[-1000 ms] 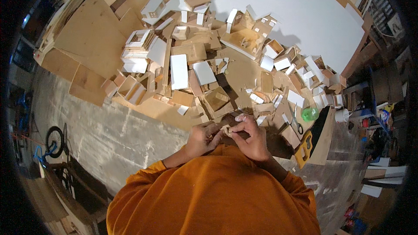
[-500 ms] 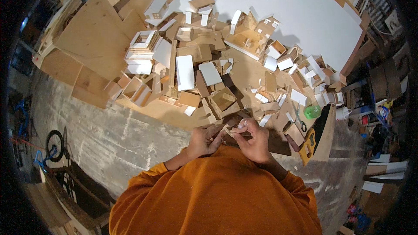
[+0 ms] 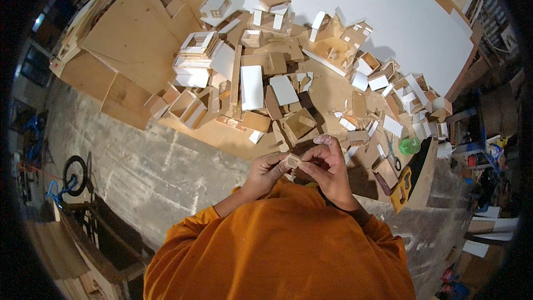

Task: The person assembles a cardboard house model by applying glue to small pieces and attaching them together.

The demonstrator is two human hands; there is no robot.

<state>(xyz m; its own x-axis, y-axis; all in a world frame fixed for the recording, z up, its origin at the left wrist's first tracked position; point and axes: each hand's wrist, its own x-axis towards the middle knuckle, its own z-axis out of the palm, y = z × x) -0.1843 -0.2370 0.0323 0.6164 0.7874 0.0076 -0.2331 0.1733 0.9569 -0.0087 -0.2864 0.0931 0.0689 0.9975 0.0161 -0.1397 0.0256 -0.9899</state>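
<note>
Close in front of my body I hold a small tan square piece [image 3: 292,160], like a little box or frame, of wood or card. My left hand [image 3: 263,174] pinches one side of it between thumb and fingers. From the other side my right hand [image 3: 327,173] grips it with thumb and forefinger, its other fingers raised, with whitish smears on the tips. Just beyond my hands lies an open brown box-shaped piece [image 3: 300,124] among card and wood offcuts. The inside of the small piece is too small to make out.
A model house [image 3: 330,50] with yellowish walls stands farther back among several small white and tan house models. To the right lie scissors [image 3: 395,158], a green round container [image 3: 410,145] and a yellow-handled saw [image 3: 402,193]. Large boards [image 3: 133,39] lean at left; a bicycle wheel [image 3: 76,175] shows beyond.
The small piece is turned so its square face shows between my hands. My right fingers have lifted and spread. The whole scene has shifted slightly right in the view.
</note>
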